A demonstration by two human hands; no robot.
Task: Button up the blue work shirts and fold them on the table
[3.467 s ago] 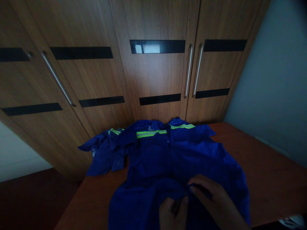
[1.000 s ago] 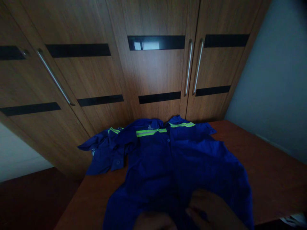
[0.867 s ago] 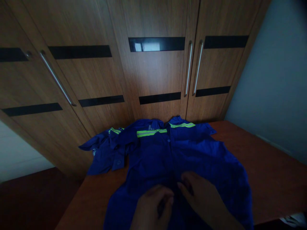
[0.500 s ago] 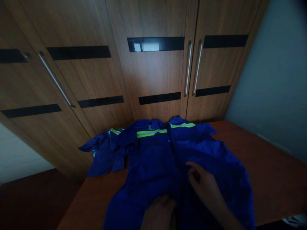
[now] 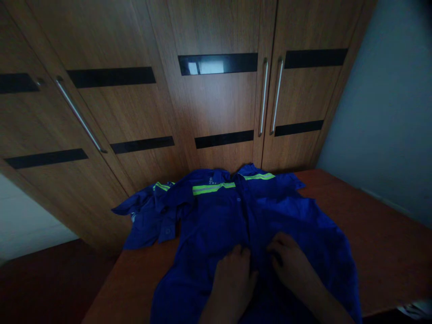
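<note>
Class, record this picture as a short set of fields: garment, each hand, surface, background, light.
Garment: blue shirt, spread front up, yellow-green bands across its chest
Left hand: over the lower front, fingers bent; grip unclear
Right hand: beside it, fingers curled; grip unclear
Surface: reddish-brown table
Background: wooden wardrobe, metal handles
Light: dim

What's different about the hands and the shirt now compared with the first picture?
The left hand has moved up the blue shirt, away from the person, and the right hand slightly so too. The shirt, humped beside the hands before, looks flatter there. It's too dark to tell whether either hand grips it. The table and wardrobe stayed as they were.
</note>
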